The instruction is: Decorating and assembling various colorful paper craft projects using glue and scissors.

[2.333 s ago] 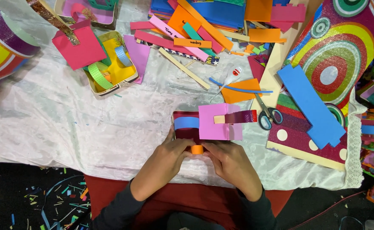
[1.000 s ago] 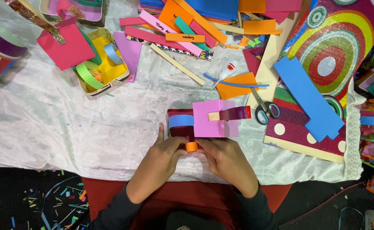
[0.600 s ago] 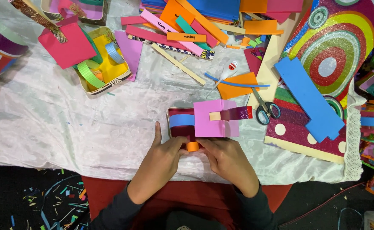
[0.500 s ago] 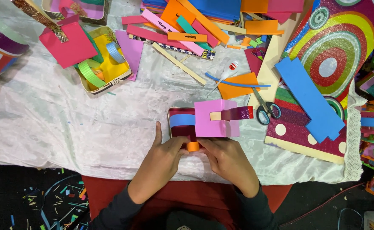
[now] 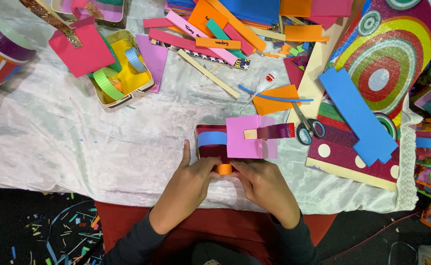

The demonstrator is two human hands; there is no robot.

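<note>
A small orange paper strip [image 5: 224, 169] is pinched between my left hand [image 5: 192, 182] and my right hand [image 5: 263, 184], just at the near edge of the white cloth [image 5: 78, 147]. Both hands have their fingertips closed on it, and my left thumb sticks up. Directly beyond the hands sits a low maroon box [image 5: 210, 142] with a blue strip [image 5: 211, 139] across it. A pink foam sheet [image 5: 247, 138] and a glittery maroon strip [image 5: 277, 131] lie on top of the box.
Scissors [image 5: 306, 127] lie right of the box, beside a blue foam sheet [image 5: 357, 115] on glittery circle-patterned paper [image 5: 392, 54]. A yellow tray [image 5: 122, 73] of paper loops stands at back left. Coloured strips [image 5: 215, 32] pile up at the back. Scraps litter the floor [image 5: 53, 235].
The hands have stayed at the orange strip with only small finger movements. The view has shifted slightly; the box and sheets have not moved.
</note>
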